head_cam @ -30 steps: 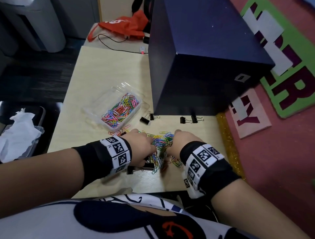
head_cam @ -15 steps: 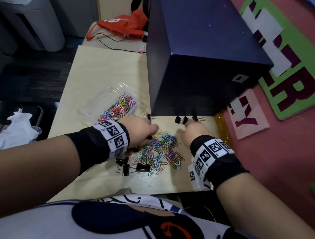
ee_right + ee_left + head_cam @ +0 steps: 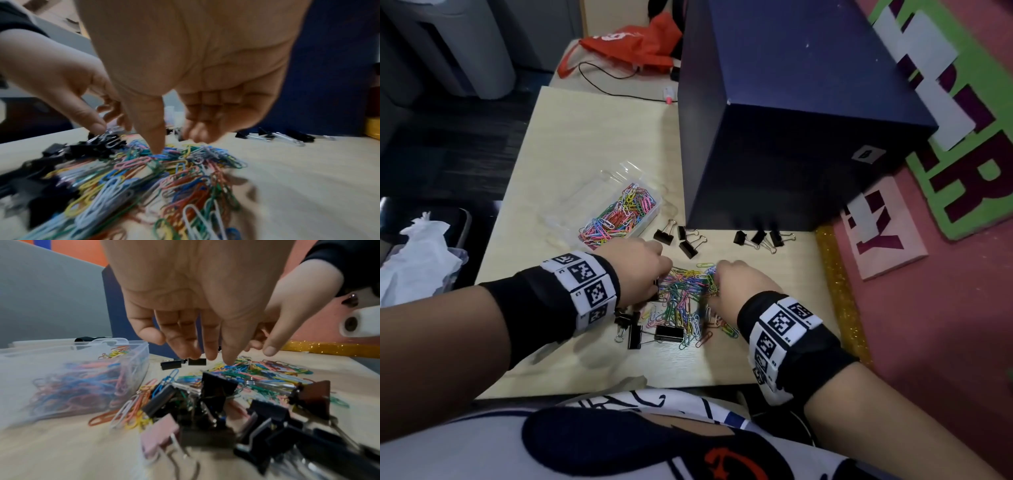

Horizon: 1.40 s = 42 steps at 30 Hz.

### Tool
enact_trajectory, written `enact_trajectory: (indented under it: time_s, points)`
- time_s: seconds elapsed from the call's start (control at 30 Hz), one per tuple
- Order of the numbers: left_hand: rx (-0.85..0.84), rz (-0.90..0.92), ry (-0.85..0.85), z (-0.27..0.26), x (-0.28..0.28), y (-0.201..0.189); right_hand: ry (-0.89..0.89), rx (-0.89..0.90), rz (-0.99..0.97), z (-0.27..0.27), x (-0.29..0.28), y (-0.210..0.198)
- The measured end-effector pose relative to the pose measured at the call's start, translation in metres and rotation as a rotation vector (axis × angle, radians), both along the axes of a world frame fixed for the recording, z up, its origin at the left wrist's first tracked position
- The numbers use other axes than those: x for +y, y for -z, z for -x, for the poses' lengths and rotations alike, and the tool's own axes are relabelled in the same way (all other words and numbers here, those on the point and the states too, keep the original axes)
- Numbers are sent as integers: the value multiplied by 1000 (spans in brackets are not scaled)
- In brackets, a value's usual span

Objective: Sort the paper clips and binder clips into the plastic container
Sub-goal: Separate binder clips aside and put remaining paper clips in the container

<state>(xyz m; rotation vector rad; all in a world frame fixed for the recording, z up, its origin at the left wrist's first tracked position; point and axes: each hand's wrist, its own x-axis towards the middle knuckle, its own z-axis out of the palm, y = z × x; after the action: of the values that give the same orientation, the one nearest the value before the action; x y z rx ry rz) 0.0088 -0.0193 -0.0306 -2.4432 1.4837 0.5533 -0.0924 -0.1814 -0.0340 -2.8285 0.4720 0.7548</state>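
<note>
Both grips loose, fingers apart: left hand (image 3: 635, 270), right hand (image 3: 739, 284) touching paper clips (image 3: 685, 298) between them.

A craft or hobby room is suggested by felt letter boards (image 3: 962, 113) on pink flooring beside a small wooden desk (image 3: 599, 137).

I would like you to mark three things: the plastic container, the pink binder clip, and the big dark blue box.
plastic container (image 3: 599, 192): head view, bare clear wall.
pink binder clip (image 3: 159, 434): left wrist view, pink body.
dark blue box (image 3: 791, 178): head view, front face.
</note>
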Motion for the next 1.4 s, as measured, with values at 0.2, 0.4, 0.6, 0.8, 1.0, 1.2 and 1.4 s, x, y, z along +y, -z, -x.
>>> enact_trajectory:
  time_s: [0.2, 0.4, 0.6, 0.8, 1.0, 1.2, 1.4]
  points:
    - [-57, -82, -2, 9, 6, 11, -579, 2, -115, 7, 34, 8]
    - [-80, -30, -48, 15, 6, 16, -652, -37, -66, 7, 38, 16]
    - [-41, 42, -76, 12, 4, 6, -505, -156, -179, 11, 34, 18]
    - [72, 112, -104, 1, -2, -5, -101, -298, -478, 10, 14, 14]
    - [77, 175, -100, -4, -6, -6, 196, -352, -675, 6, -4, 14]
    - [154, 145, -169, -4, -11, -3, 296, -323, -652, -2, -19, 21]
    - [198, 173, -202, -9, -19, -6, 355, -396, -542, -12, -29, 19]
